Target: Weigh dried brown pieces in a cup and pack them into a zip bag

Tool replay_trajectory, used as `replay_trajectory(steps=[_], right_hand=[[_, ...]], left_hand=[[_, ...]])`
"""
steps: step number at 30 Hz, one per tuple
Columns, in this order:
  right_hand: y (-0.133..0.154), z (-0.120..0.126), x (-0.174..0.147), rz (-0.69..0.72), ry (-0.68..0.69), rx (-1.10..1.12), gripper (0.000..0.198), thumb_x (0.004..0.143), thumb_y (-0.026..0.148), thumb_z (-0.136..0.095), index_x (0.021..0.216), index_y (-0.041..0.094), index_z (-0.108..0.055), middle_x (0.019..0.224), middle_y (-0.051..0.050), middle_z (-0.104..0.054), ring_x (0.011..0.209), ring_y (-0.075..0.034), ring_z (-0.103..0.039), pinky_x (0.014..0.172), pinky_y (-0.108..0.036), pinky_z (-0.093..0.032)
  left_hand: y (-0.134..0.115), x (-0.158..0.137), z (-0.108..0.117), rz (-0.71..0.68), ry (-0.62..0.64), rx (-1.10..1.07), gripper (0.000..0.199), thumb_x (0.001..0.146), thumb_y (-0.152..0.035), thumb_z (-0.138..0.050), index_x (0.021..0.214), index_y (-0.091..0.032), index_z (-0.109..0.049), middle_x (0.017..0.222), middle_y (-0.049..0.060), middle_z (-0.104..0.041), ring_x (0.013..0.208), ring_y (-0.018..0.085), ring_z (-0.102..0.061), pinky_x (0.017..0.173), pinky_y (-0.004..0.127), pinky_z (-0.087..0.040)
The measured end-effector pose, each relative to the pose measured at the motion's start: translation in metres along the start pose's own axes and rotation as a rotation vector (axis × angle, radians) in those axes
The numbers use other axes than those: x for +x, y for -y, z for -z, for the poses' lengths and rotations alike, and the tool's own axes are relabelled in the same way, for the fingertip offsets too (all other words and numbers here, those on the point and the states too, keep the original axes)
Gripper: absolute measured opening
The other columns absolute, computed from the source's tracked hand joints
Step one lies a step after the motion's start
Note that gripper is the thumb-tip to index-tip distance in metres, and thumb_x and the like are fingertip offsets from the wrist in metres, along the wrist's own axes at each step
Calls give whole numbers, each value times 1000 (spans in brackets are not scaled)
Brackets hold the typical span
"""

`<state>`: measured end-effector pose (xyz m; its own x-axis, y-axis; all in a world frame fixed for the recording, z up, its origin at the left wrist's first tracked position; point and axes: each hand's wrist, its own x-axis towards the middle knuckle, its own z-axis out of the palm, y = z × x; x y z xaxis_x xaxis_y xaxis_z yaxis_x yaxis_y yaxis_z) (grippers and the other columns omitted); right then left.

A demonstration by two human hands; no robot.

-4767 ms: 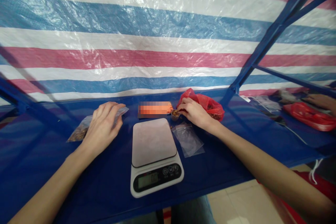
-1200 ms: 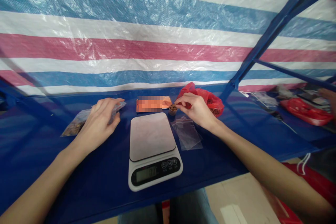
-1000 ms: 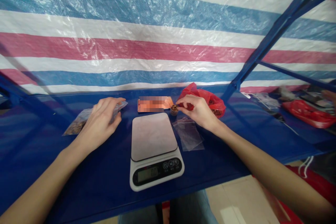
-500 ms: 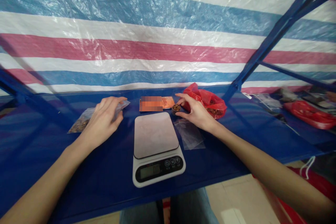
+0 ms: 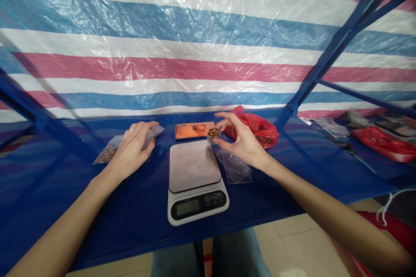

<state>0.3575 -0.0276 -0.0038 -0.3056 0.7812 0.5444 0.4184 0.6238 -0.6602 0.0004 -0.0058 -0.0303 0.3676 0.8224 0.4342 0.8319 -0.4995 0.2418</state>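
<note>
My right hand [image 5: 238, 140] pinches a small round cup [image 5: 210, 139] full of brown pieces between thumb and fingers. The cup is at the far right corner of a white kitchen scale [image 5: 194, 169], with its shadow on the plate; the display reads about 0.0. My left hand [image 5: 136, 145] is curled over a clear plastic bag [image 5: 107, 152] containing brown pieces, left of the scale. A flap of the bag shows between its thumb and index finger. Its other fingertips are hidden.
Behind the scale lies a phone [image 5: 185, 131] with an orange screen. A red plastic bag [image 5: 260, 127] of brown pieces sits beyond my right hand, and flat clear bags [image 5: 238, 171] lie right of the scale. Blue frame posts [image 5: 325, 58] and a striped sheet [image 5: 195, 69] stand behind.
My right hand has lifted the small cup and brought it left, from beside the phone to the scale's far corner. My left hand keeps its pose on the bag. The view has shifted slightly.
</note>
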Motion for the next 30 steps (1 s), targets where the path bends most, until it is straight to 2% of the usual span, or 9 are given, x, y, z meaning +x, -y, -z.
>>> replay_trajectory(steps=[5, 9, 13, 15, 17, 21, 24, 27, 30], right_hand=[[24, -24, -14, 6, 82, 84, 53, 89, 22, -81, 136, 28, -59, 118, -6, -74, 112, -24, -70, 101, -41, -56], [27, -37, -21, -60, 183, 51, 54, 88, 21, -83, 137, 27, -61, 118, -5, -75, 104, -22, -72, 91, -36, -59], [23, -24, -16, -14, 237, 52, 67, 81, 28, -92, 139, 27, -60, 130, -8, -71, 123, -28, -68, 107, -44, -55], [17, -10, -7, 31, 221, 50, 77, 80, 32, -93, 146, 27, -55, 133, -10, -69, 126, -29, -66, 111, -47, -53], [5, 4, 4, 39, 184, 43, 78, 83, 37, -91, 149, 26, -51, 128, -10, -70, 121, -29, -68, 108, -47, -55], [-28, 20, 25, 74, -11, 6, 51, 92, 39, -79, 137, 27, -58, 109, -6, -73, 105, -27, -70, 102, -47, -55], [-44, 22, 24, 64, -164, -14, 31, 99, 36, -69, 127, 25, -62, 97, -4, -71, 93, -24, -70, 88, -41, -56], [-45, 19, 13, 77, -164, -71, 24, 102, 30, -62, 125, 24, -63, 94, -3, -69, 87, -22, -67, 81, -37, -54], [-41, 14, 3, 114, -91, -113, 24, 103, 26, -60, 126, 23, -63, 93, -3, -67, 85, -20, -66, 79, -35, -53]], left_hand=[[-2, 1, 1, 18, 8, -1, 44, 102, -31, -45, 144, -22, -51, 133, 13, -64, 127, 36, -55, 104, 50, -46], [-2, 0, 2, 18, 8, 1, 44, 101, -31, -45, 143, -21, -51, 133, 14, -64, 128, 36, -55, 103, 50, -46], [-1, 2, 4, 8, -42, -15, 44, 99, -30, -45, 141, -20, -54, 133, 13, -64, 129, 35, -55, 106, 51, -46], [-3, 9, 6, -18, -117, -34, 42, 98, -29, -45, 136, -19, -58, 131, 13, -66, 128, 34, -56, 110, 50, -45], [-8, 20, 7, -60, -172, -43, 38, 97, -26, -43, 128, -18, -64, 125, 12, -68, 123, 33, -59, 109, 48, -46], [-17, 42, 6, -126, -137, 2, 32, 89, -17, -40, 97, -20, -71, 100, 9, -72, 101, 29, -65, 94, 41, -49], [-14, 48, 4, -23, -132, 113, 22, 79, -14, -42, 71, -22, -61, 80, 7, -70, 85, 26, -67, 79, 36, -45], [-2, 41, 5, 96, -160, 260, 17, 76, -16, -45, 65, -22, -56, 73, 6, -70, 77, 25, -67, 70, 35, -40], [8, 29, 6, 106, -116, 348, 19, 79, -17, -43, 66, -22, -58, 75, 6, -72, 79, 25, -69, 68, 34, -38]])
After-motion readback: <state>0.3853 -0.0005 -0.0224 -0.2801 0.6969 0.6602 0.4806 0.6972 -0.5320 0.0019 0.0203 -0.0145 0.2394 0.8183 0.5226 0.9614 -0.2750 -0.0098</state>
